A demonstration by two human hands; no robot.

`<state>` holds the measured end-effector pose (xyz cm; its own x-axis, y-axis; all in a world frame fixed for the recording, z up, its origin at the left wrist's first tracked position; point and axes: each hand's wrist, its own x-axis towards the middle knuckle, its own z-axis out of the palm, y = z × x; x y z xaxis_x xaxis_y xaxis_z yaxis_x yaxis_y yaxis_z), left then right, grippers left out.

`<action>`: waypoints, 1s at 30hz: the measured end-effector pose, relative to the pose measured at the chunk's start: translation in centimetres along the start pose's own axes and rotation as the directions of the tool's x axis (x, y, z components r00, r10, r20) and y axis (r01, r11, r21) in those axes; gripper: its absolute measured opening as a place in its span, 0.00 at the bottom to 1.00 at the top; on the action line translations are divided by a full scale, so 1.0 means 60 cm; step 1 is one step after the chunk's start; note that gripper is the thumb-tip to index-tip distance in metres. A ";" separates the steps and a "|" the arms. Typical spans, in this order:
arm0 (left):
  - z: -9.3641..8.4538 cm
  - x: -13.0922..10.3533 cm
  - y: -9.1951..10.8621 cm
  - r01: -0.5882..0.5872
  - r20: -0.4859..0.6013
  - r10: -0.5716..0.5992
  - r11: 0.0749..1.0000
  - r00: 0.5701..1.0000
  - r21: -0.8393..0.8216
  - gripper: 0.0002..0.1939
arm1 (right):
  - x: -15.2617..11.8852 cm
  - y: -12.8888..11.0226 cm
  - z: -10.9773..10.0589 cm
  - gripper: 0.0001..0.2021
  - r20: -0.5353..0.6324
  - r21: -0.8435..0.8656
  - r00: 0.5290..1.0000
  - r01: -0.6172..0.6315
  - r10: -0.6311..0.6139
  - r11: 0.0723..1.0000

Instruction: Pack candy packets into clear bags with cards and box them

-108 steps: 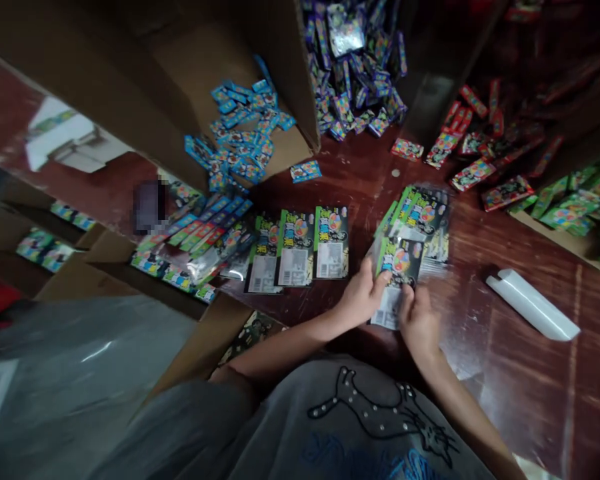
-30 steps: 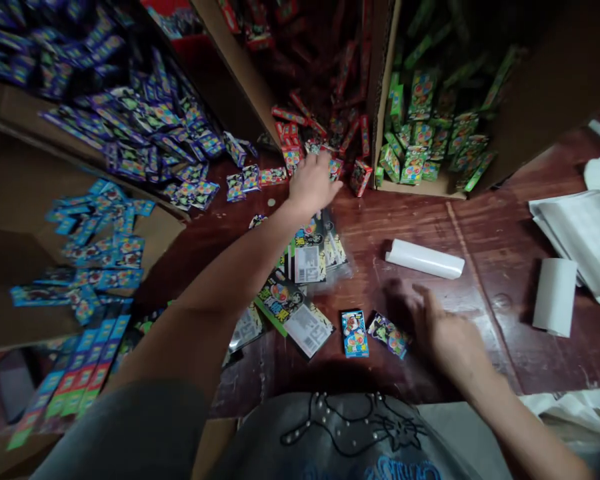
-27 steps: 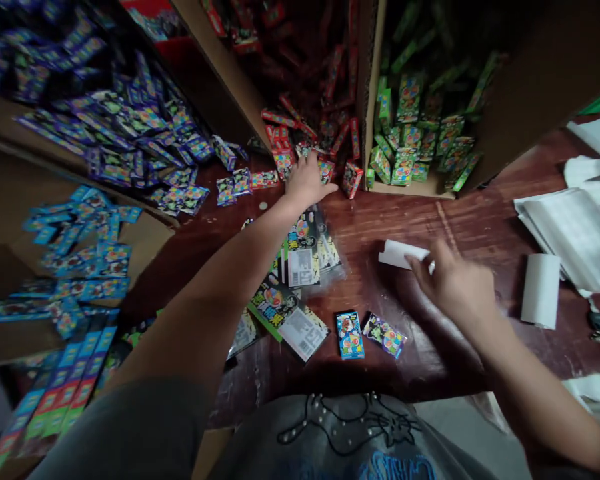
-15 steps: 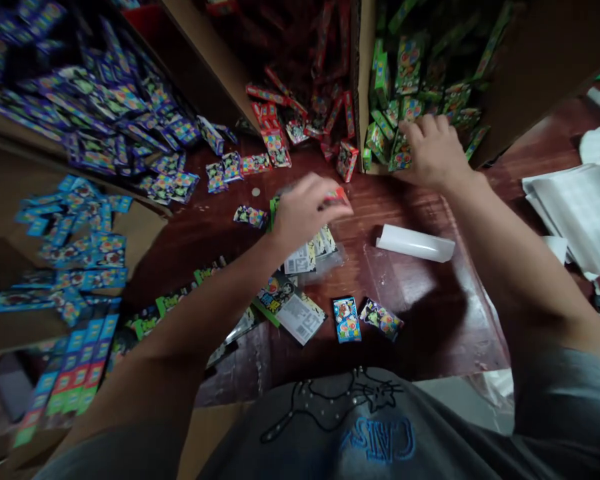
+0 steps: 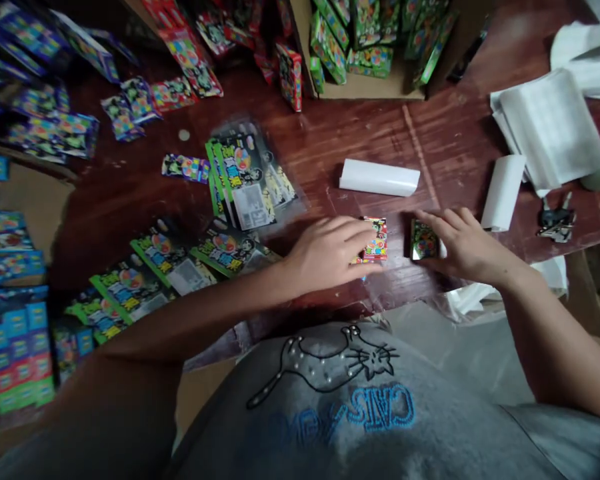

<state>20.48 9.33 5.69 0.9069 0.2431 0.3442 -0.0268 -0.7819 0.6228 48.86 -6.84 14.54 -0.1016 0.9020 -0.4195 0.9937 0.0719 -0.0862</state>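
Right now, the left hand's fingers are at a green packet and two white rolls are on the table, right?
Not quite: the packet at the left hand's fingers is red, as the head view shows. Two white rolls are on the table.

Keys point(image 5: 555, 219) lie near white sheets point(image 5: 553, 127) on the reddish table point(image 5: 130, 180), a small pale disc point(image 5: 184, 135) well apart.

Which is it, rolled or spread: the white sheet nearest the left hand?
Rolled: the white sheet lies on the table as a narrow tube, not flat.
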 end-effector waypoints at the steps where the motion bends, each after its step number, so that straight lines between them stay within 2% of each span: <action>1: -0.018 -0.014 0.005 0.069 0.020 -0.070 0.997 0.997 0.043 0.29 | 0.004 0.001 0.008 0.43 0.014 -0.001 1.000 0.004 -0.004 1.000; 3: -0.045 -0.053 0.021 0.185 0.064 -0.196 0.972 0.979 0.145 0.32 | 0.021 -0.005 0.014 0.45 0.009 -0.009 1.000 0.025 -0.025 1.000; 5: -0.060 -0.101 0.035 0.268 0.120 -0.300 0.936 0.946 0.230 0.39 | 0.045 -0.023 0.010 0.52 -0.042 -0.012 0.998 0.051 -0.052 0.999; 7: -0.073 -0.149 0.037 0.279 0.206 -0.339 0.921 0.918 0.272 0.47 | 0.070 -0.045 0.005 0.60 -0.096 -0.002 0.992 0.085 -0.085 0.996; 8: -0.081 -0.170 0.030 0.248 0.272 -0.321 0.930 0.907 0.272 0.49 | 0.082 -0.054 0.005 0.63 -0.104 0.008 0.988 0.114 -0.113 0.993; 10: -0.103 -0.207 0.001 0.170 0.408 -0.262 0.954 0.874 0.249 0.52 | 0.105 -0.065 0.007 0.61 -0.071 0.018 0.978 0.200 -0.198 0.980; 12: -0.125 -0.235 -0.044 0.153 0.485 -0.253 0.959 0.837 0.237 0.49 | 0.125 -0.062 0.012 0.53 -0.013 0.021 0.950 0.311 -0.311 0.950; 15: -0.142 -0.256 -0.105 0.183 0.501 -0.274 0.957 0.821 0.224 0.38 | 0.149 -0.046 0.009 0.43 0.052 0.032 0.891 0.450 -0.451 0.892; 18: -0.131 -0.255 -0.120 0.151 0.483 -0.250 0.960 0.839 0.234 0.33 | 0.162 -0.050 -0.003 0.44 0.064 0.033 0.846 0.529 -0.530 0.848; 20: -0.117 -0.250 -0.099 0.162 0.437 -0.276 0.946 0.856 0.279 0.36 | 0.168 -0.072 -0.002 0.49 0.056 0.041 0.807 0.587 -0.588 0.809; 22: -0.102 -0.252 -0.063 0.226 0.375 -0.336 0.924 0.864 0.308 0.44 | 0.175 -0.106 0.014 0.54 0.056 0.062 0.760 0.644 -0.647 0.762; 24: -0.085 -0.262 -0.022 0.324 0.310 -0.417 0.894 0.854 0.310 0.52 | 0.182 -0.139 0.038 0.50 0.047 0.087 0.742 0.664 -0.669 0.742; 27: -0.052 -0.283 0.030 0.501 0.196 -0.567 0.812 0.800 0.300 0.58 | 0.191 -0.174 0.072 0.40 -0.023 0.133 0.797 0.601 -0.604 0.788; 30: -0.012 -0.298 0.062 0.652 0.087 -0.687 0.716 0.721 0.251 0.58 | 0.190 -0.190 0.082 0.42 -0.102 0.193 0.855 0.518 -0.508 0.833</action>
<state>3.85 2.50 2.38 0.7088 0.6631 -0.2408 0.6776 -0.5450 0.4938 36.14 0.51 6.27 -0.5871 0.7783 -0.2228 0.7662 0.4454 -0.4632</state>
